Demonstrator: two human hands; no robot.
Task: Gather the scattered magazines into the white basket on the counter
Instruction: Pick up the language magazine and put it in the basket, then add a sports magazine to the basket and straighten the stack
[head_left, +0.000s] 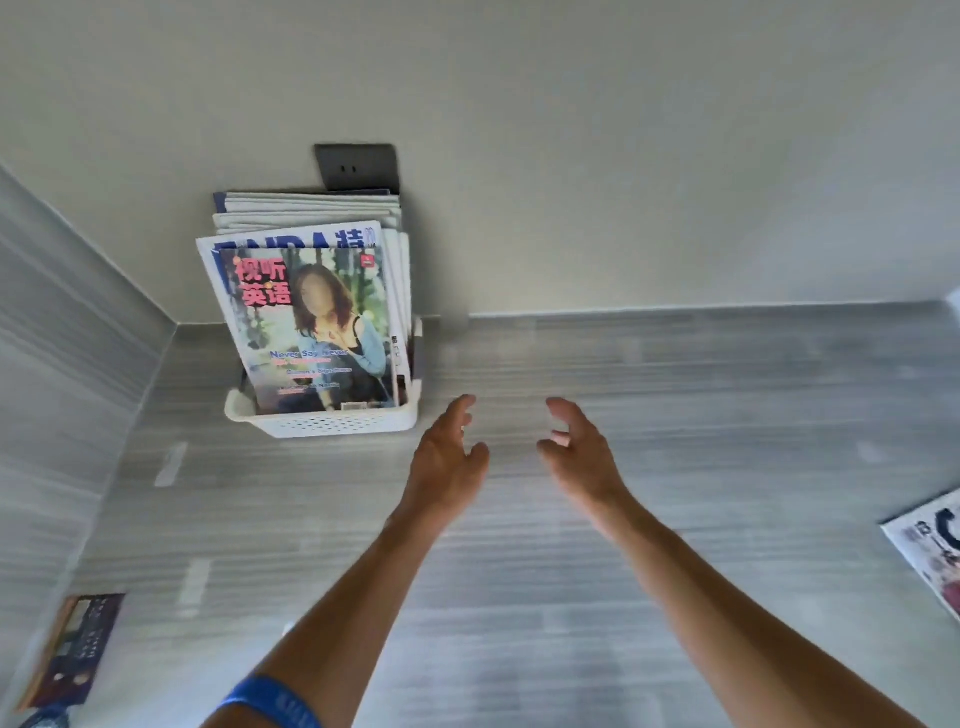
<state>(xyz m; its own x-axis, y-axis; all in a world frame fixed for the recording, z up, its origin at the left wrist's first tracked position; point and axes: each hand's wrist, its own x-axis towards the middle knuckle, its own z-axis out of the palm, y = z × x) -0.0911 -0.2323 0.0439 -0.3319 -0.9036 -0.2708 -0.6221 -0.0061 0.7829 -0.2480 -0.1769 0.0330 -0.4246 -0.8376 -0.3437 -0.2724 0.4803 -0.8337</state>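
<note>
Reaching out over the counter (675, 364), the left hand (449, 457) and the right hand (582, 452) hang side by side with a gap between them, both empty, fingers loosely spread and slightly curled. Motion blur softens the fingertips, so it is hard to say whether either hand touches the surface. The left hand is just right of the white basket (332, 423) and apart from it. A blue band (272, 701) circles the left forearm, partly cut off by the bottom edge.

The basket stands at the back of the counter, close to the wall (571, 156), with magazines (311, 327) upright in it and leaning back. The front cover, with red characters and a pictured figure, hides most of the one behind, whose title shows only as a strip of blue letters. Behind these are only pale page edges, and the stack covers the lower edge of a dark wall socket (358, 167).

Another magazine (930, 551) lies flat at the right, cut off by the frame edge; its cover is too blurred to read. A dark booklet (72, 649) with an orange border lies at the lower left, also blurred.

The counter is grey with streaked horizontal graining, a matching panel runs along the left side, and the wall is plain off-white.
</note>
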